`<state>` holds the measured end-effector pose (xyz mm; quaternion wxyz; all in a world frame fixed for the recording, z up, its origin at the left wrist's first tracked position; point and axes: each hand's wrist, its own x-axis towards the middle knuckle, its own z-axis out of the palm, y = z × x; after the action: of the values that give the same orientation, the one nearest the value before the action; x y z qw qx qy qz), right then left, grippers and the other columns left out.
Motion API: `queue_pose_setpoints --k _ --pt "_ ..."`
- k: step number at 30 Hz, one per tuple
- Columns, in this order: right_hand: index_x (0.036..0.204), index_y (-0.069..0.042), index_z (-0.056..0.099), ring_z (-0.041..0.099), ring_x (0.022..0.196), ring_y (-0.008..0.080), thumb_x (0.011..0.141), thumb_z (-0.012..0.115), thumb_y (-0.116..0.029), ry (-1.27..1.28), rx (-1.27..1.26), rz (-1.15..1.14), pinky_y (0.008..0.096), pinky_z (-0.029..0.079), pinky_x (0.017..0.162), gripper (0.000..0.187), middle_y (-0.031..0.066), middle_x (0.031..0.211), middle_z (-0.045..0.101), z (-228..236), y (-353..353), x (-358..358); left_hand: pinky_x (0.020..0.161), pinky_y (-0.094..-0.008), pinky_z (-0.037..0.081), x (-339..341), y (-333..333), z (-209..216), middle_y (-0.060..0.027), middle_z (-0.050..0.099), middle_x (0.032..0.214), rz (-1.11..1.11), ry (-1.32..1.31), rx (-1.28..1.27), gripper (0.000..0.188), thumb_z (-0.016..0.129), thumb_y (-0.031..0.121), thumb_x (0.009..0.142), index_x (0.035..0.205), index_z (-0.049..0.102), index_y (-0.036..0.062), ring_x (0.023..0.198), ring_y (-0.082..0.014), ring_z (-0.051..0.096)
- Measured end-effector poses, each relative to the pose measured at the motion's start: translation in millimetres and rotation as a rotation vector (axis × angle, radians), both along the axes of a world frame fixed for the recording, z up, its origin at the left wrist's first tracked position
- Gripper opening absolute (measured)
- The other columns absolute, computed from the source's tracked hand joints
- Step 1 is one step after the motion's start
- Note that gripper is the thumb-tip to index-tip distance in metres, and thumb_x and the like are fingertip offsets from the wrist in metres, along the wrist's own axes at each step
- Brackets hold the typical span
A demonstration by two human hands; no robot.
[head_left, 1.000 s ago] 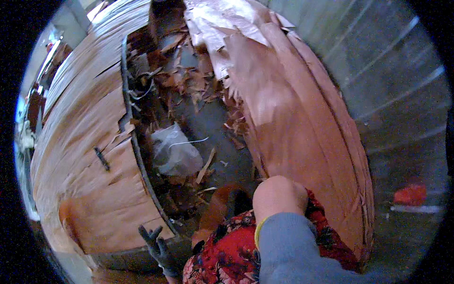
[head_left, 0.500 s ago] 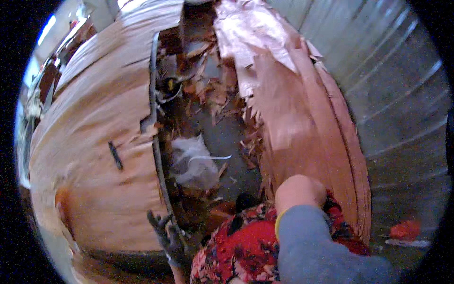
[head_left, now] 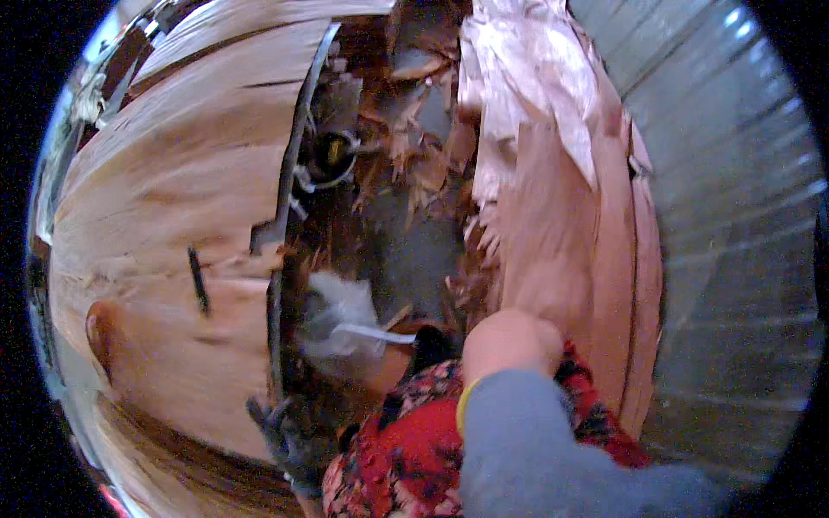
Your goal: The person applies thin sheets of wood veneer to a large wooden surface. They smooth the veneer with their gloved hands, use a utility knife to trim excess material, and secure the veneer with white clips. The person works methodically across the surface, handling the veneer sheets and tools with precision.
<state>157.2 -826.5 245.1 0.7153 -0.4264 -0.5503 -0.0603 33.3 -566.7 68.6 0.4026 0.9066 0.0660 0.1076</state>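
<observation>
Head view: right hand [head_left: 509,341], grip state not discernible, rests against the near end of the veneer stack [head_left: 566,224], whose long axis runs far; gloved left hand [head_left: 289,436], fingers spread, hangs near-left.

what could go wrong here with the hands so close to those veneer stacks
The right hand rests bare against the torn edge of the right veneer stack, so splinters or a cut look possible. Wood scraps and a white bag litter the floor gap between the stacks, a likely trip or snag. The gloved left hand sits low by the left stack, where a sliding sheet might pinch it.
</observation>
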Motion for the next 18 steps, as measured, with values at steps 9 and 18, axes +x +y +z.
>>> queue_pose_setpoints --k 9,18 --pt "0.106 -0.004 0.056 0.058 0.091 0.0337 0.076 0.065 -0.034 0.095 -0.002 0.119 0.0417 0.046 0.076 0.043 0.0179 0.102 0.057 -20.9 -1.2 69.1 0.109 -0.0443 0.014 -23.4 -27.2 -0.4 -0.019 0.039 0.137 0.316 0.133 0.014 0.038 0.044 0.034 0.092 0.108 0.062 0.0055 0.134 -0.0319 0.024" --pt "0.106 -0.004 0.057 0.058 0.092 0.0341 0.075 0.065 -0.036 0.064 -0.111 0.121 0.0421 0.046 0.076 0.045 0.018 0.102 0.057 -12.4 47.3 74.8 0.109 -0.0443 0.017 9.0 -27.3 26.8 -0.0192 0.045 0.132 0.291 0.058 -0.109 0.037 0.046 0.03 0.092 0.112 0.059 0.0018 0.133 -0.0304 0.025"
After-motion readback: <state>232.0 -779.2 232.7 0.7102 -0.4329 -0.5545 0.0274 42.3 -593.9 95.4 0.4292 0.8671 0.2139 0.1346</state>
